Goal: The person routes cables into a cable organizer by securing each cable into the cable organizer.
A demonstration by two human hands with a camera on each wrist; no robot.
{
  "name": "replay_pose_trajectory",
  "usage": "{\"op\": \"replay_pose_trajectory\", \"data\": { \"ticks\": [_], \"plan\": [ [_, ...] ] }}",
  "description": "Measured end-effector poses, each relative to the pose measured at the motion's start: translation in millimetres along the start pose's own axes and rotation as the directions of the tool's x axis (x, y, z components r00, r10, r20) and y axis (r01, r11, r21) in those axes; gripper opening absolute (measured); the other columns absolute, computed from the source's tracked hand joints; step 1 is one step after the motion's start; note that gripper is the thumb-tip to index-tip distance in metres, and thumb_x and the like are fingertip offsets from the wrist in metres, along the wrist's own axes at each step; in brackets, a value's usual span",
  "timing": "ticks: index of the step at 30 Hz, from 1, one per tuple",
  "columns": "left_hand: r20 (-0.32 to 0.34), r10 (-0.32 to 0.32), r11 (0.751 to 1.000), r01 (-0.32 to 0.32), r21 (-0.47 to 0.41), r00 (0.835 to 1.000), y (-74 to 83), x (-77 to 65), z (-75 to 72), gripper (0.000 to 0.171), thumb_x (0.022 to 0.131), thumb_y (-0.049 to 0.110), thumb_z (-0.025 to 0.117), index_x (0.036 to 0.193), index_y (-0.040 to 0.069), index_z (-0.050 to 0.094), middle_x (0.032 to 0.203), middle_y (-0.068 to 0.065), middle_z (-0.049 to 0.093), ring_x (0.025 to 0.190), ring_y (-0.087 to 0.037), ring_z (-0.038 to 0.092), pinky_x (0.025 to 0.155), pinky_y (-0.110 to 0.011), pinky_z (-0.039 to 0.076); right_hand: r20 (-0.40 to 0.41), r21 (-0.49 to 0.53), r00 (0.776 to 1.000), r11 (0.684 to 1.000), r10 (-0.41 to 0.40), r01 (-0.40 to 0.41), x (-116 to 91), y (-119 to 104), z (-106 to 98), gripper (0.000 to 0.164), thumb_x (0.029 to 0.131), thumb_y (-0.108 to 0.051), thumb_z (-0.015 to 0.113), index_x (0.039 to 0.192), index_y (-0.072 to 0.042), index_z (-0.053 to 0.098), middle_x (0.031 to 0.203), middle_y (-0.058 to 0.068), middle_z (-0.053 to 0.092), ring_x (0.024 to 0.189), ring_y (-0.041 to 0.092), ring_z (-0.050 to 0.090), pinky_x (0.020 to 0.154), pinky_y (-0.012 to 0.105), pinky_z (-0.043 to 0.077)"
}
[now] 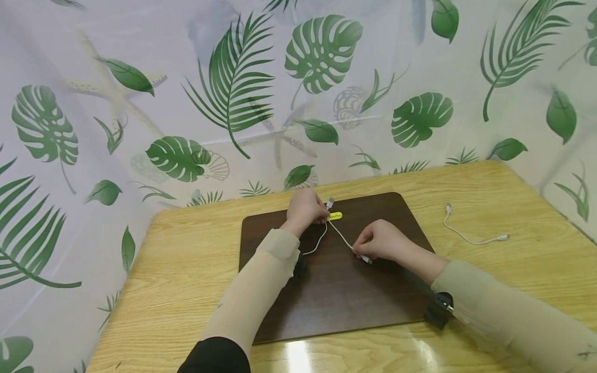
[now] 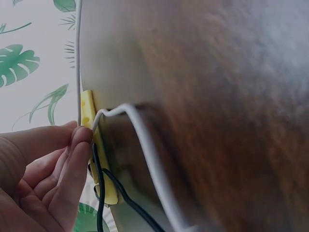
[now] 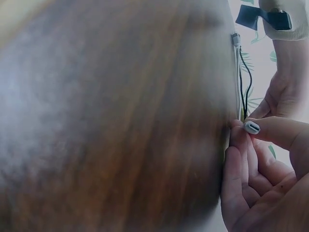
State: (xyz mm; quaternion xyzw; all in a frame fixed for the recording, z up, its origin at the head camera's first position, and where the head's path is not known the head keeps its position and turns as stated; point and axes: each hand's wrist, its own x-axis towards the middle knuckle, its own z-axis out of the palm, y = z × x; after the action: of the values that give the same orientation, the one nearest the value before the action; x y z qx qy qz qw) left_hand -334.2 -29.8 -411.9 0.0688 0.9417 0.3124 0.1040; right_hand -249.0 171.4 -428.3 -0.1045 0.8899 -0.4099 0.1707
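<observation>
A white charging cable (image 1: 342,237) runs between my two hands over the dark brown board. My left hand (image 1: 305,211) pinches it beside a yellow cable clip (image 1: 336,215) at the board's far edge. Another white stretch (image 2: 149,150) curves away from those fingertips. Thin black cables (image 2: 100,179) pass at the clip's lower part in the left wrist view. Close to the plug with the oval opening (image 3: 252,127), my right hand (image 1: 381,239) pinches the cable between thumb and finger. A USB plug (image 1: 330,203) shows just past the left fingertips; which cable it belongs to cannot be told.
The dark brown board (image 1: 345,305) lies on a light wood table (image 1: 186,280). A short white cable (image 1: 466,238) lies right of the board. A leaf-patterned cloth (image 1: 261,67) hangs behind the table.
</observation>
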Motion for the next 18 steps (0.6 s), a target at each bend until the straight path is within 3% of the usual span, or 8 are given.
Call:
{"op": "replay_pose_trajectory", "data": {
  "ticks": [10, 18],
  "plan": [
    [0.000, -0.015, 0.997, 0.015, 0.077, 1.000, 1.7, 3.5, 0.5, 0.019, 0.093, 0.015, 0.081, 0.076, 0.006, 0.083, 0.077, -0.008, 0.081, 0.058, -0.014, 0.071, 0.052, -0.020, 0.046, 0.021, 0.004, 1.000, 1.000, -0.015, 0.015, -2.2, -1.0, -3.2, 0.010, 0.089, -0.007, 0.078, 0.088, 0.001, 0.084, 0.072, 0.000, 0.078, 0.059, 0.001, 0.063, 0.062, 0.022, 0.056],
    [0.005, -0.016, 1.000, 0.016, 0.014, 1.000, 1.5, 5.3, 2.4, 0.020, 0.094, 0.017, 0.082, 0.079, 0.004, 0.083, 0.078, -0.011, 0.081, 0.053, -0.012, 0.066, 0.048, -0.019, 0.046, 0.024, 0.002, 1.000, 1.000, 0.005, -0.005, -6.3, 0.4, -5.8, 0.011, 0.091, -0.008, 0.077, 0.089, 0.001, 0.084, 0.075, 0.001, 0.079, 0.061, 0.001, 0.063, 0.062, 0.022, 0.056]
  ]
}}
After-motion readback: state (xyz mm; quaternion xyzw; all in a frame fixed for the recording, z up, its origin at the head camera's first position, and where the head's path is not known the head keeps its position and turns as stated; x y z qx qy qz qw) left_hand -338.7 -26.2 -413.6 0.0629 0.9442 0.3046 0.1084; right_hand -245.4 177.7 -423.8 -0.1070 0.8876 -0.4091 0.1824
